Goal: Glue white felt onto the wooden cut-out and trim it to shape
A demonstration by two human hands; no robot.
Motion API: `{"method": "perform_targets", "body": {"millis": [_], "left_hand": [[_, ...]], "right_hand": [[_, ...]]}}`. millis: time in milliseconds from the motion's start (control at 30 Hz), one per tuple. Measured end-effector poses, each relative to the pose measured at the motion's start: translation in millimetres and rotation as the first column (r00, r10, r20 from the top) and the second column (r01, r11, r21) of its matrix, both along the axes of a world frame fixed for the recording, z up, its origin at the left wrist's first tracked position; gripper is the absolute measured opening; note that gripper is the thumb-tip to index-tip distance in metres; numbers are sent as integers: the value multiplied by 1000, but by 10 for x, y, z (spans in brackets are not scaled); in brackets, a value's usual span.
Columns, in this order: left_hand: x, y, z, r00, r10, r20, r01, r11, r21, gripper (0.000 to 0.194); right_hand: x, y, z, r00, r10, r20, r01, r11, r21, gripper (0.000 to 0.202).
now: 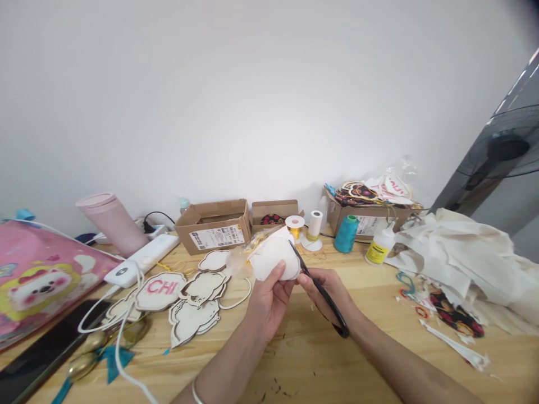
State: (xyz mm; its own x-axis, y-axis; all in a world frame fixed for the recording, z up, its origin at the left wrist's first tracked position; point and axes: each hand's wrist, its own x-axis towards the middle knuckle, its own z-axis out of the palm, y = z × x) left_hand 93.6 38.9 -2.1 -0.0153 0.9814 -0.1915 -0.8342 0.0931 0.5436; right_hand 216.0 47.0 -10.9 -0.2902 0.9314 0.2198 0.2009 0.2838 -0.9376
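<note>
My left hand [272,297] pinches a white fabric piece [272,255] with a rounded, cloud-like outline, thumb on its face and fingers behind. In my right hand [330,294] is a pair of black-handled scissors [324,292], gripped with the handle end pointing down towards me. The blades lie along the right edge of the white piece; whether they are parted I cannot tell. Left of my left hand lie several cloud-shaped cut pieces [197,320], and one patch [161,290] has pink "CHI" lettering.
Cardboard boxes [217,230] line the wall. A teal thread cone [346,235], thread spools [314,227] and a glue bottle [379,247] stand before them. White fabric [467,252] is heaped right, near scraps [457,314]. A power bank [141,261], cable, phone [46,350] and pink tumbler [112,224] are left.
</note>
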Motion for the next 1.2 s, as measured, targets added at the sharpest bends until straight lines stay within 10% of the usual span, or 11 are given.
{"method": "perform_targets", "body": {"millis": [1200], "left_hand": [[-62, 26, -57, 985, -77, -155, 92, 991, 94, 48]], "right_hand": [[35, 7, -14, 999, 12, -35, -11, 1000, 23, 44]]}}
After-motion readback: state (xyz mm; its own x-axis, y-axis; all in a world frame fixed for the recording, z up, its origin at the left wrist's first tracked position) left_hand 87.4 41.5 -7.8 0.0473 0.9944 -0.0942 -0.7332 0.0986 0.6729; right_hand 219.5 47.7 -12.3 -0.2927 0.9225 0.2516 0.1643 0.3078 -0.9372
